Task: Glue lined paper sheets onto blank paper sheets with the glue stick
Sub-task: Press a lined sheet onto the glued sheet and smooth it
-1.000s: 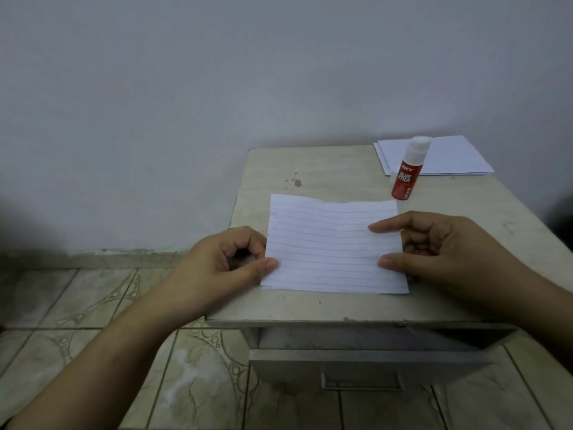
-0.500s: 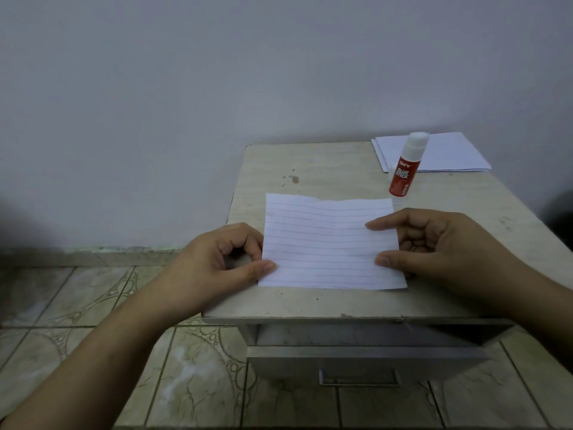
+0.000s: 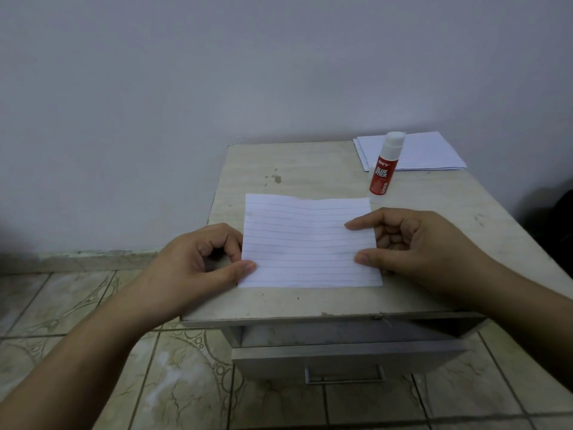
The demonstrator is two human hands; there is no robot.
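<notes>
Head view: a lined sheet (image 3: 310,242) lies flat on the table (image 3: 434,212), near the front edge, its far edge slightly wavy. The left hand (image 3: 198,262) rests at the sheet's near left corner, thumb lying on the paper's edge and the other fingers curled beside it; it appears to pinch that corner, though what is under the paper cannot be seen. The right hand (image 3: 415,243) is at the sheet's right edge, with the forefinger tip pressed on the paper farther back, the thumb tip pressed on it nearer, and the remaining fingers curled into the palm. The glue stick (image 3: 384,167), red with a white cap, stands upright just beyond the sheet's far right corner. Behind it, at the table's far right, lies a paper stack (image 3: 428,153). A drawer (image 3: 344,358) sits partly open below the tabletop, above a tiled floor (image 3: 93,305).
</notes>
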